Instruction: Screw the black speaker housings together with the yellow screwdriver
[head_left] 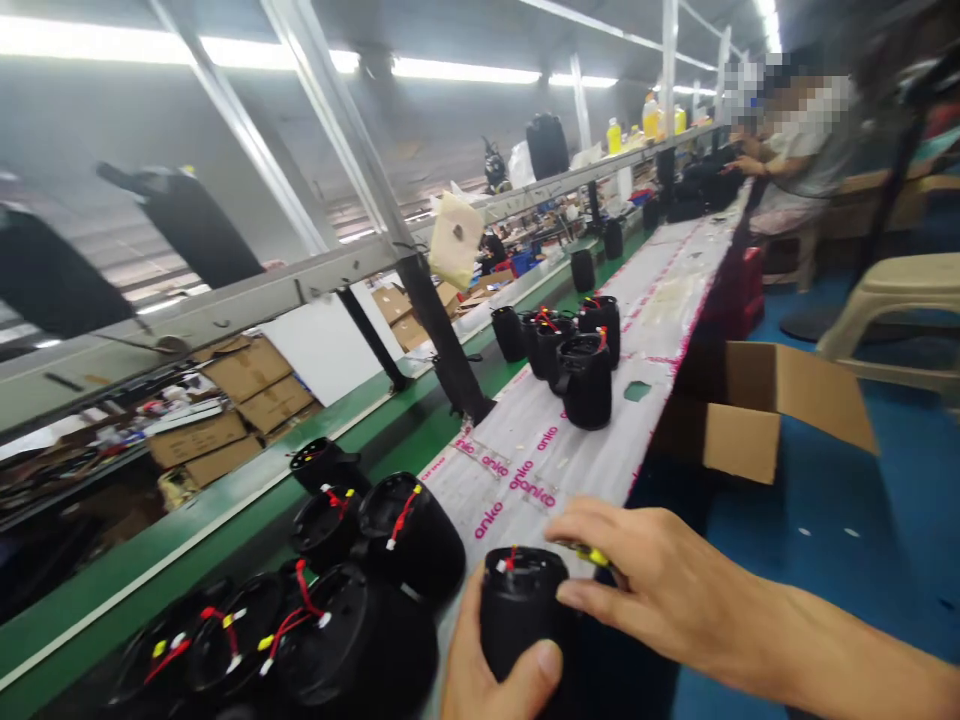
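Note:
My left hand (499, 670) is wrapped round a black cylindrical housing (521, 610) at the bottom centre. The housing stands with its open top up, and a short red wire with a white connector shows inside. Just right of its rim, my right hand (630, 575) pinches a small tool with a yellow part (591, 553); the rest of the tool is hidden by the fingers. Several similar black housings (412, 540) with red wires and white and yellow connectors are grouped to the left of my left hand.
More black housings (587, 385) stand farther along the bench, which has a white printed covering (517, 480). A green conveyor (225, 520) runs alongside at left. Open cardboard box (750, 420) and beige stool (900, 310) are at right. A person (802, 150) sits at the far right.

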